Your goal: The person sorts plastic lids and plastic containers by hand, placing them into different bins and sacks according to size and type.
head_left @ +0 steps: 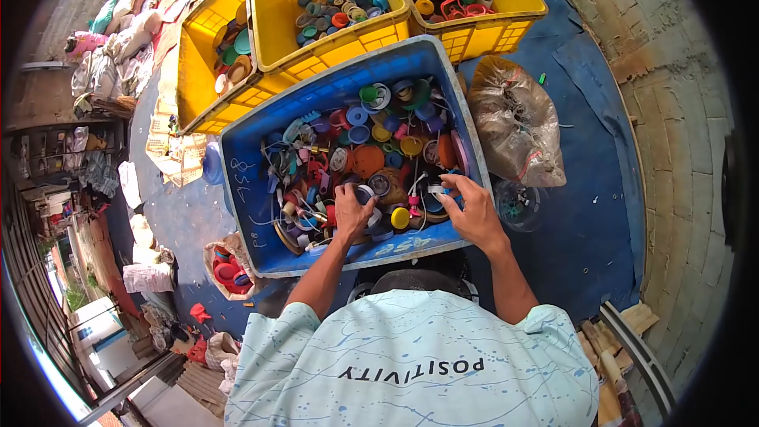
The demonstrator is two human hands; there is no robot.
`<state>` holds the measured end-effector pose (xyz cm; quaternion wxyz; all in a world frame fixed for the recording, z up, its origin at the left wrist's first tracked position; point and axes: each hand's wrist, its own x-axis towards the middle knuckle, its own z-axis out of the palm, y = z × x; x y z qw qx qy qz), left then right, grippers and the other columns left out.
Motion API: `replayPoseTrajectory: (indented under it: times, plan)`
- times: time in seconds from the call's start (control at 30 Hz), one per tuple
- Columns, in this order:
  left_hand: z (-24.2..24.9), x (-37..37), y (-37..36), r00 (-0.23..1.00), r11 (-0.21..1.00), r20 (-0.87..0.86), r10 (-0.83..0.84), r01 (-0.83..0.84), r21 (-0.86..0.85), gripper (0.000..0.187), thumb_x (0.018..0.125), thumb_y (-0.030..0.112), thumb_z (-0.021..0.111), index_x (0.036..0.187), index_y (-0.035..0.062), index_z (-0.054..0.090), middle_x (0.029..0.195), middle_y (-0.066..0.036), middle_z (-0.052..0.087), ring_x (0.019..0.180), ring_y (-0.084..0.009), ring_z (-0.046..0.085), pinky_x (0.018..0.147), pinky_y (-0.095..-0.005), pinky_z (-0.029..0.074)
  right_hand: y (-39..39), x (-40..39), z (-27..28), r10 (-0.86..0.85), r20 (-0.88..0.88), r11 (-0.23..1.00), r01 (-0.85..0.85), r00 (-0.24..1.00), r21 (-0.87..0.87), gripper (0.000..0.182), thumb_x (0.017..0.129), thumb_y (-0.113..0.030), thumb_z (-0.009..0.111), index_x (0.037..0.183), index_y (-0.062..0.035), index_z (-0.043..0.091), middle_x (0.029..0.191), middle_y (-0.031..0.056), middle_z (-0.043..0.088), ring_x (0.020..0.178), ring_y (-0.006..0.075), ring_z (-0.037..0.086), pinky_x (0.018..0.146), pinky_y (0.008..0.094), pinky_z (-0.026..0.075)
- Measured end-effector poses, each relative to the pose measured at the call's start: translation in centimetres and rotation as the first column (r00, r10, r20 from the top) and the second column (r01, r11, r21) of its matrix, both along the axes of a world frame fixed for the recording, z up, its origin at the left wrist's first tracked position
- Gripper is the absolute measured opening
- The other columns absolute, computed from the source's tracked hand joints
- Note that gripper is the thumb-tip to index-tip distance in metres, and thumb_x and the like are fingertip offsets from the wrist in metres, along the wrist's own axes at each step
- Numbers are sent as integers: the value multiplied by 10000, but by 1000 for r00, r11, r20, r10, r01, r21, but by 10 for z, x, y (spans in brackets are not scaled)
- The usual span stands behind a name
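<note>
A blue crate [241,213] full of mixed plastic caps and lids stands right in front of me. My left hand [353,211] is over the caps in its lower middle, fingers curled at a whitish round cap [364,194]. Near the crate's right side, my right hand [472,209] pinches a small white piece [437,189] between thumb and forefinger. Between the hands lie a yellow cap [400,218] and a dark round lid [379,184]. An orange lid [368,161] lies farther in.
Three yellow crates [332,47] with sorted caps stand beyond the blue one. A filled clear plastic bag [518,122] and a transparent bowl [519,207] are at the right. A sack of red lids [228,270] sits at the left on the blue sheet [585,245].
</note>
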<state>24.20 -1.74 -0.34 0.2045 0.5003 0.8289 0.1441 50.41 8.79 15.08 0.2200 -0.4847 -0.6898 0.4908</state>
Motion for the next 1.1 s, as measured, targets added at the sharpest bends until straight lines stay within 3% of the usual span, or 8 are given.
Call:
replayPoseTrajectory:
  times: [0.07,0.1,0.17,0.33,0.47,0.6,0.73,1.1]
  plan:
    - [1,-4,-3,997,996,41,63,-66,63,570,733,350,772,1123,24,513,1091,-162,511,931,-297,579,766,-408,488,8,-1,-1,21,-6,1000,-21,1000,-4,308,855,-136,619,1114,24,577,1004,192,637,848,307,638,767,383,499]
    - [10,-4,0,909,970,353,222,-241,10,561,749,353,765,1130,29,511,1089,-147,527,919,-268,586,756,-387,493,11,-4,-2,42,-15,999,-42,999,-5,308,855,-135,619,1116,24,577,1001,191,639,857,305,639,770,381,500]
    - [41,-4,7,402,853,809,429,-475,-216,545,779,359,753,1146,38,509,1084,-119,558,896,-210,602,735,-345,502,13,-12,-3,84,-31,996,-84,996,-3,309,856,-135,619,1119,22,577,995,190,643,876,300,642,777,376,502]
    - [114,1,3,-161,825,978,136,-529,-201,408,880,317,649,1178,71,517,1061,-61,598,929,-161,605,778,-347,526,13,-52,7,312,-110,947,-318,944,-52,579,761,-190,734,1248,19,500,1095,186,620,993,304,613,853,375,486]
    - [140,5,-4,-185,845,979,84,-508,-169,374,884,294,647,1165,71,543,1066,-54,605,949,-153,604,751,-340,538,7,-86,22,464,-184,885,-447,866,128,859,682,-294,815,1386,-42,390,1297,176,499,1112,264,543,924,379,454]
    - [150,3,-12,-232,850,972,46,-502,-160,327,889,246,645,1145,60,564,1035,-57,617,930,-145,611,738,-312,538,2,-112,25,577,-152,814,-552,802,182,822,649,-241,808,1360,-77,430,1265,160,512,1158,339,511,994,398,417]
    - [152,-8,-21,-250,857,964,89,-474,-202,369,887,297,644,1154,56,561,1021,-61,616,910,-138,609,752,-312,529,-4,-118,24,557,-205,819,-573,805,-28,684,684,-148,791,1289,-40,490,1195,113,553,1059,191,572,938,338,458]
    - [144,-27,-48,-472,739,881,25,-585,-335,483,888,490,591,1140,83,529,982,-71,609,820,-159,614,650,-298,536,-26,-122,13,-13,-687,736,-458,726,-498,563,863,-103,612,1375,-11,397,1193,120,553,1070,200,567,910,357,520]
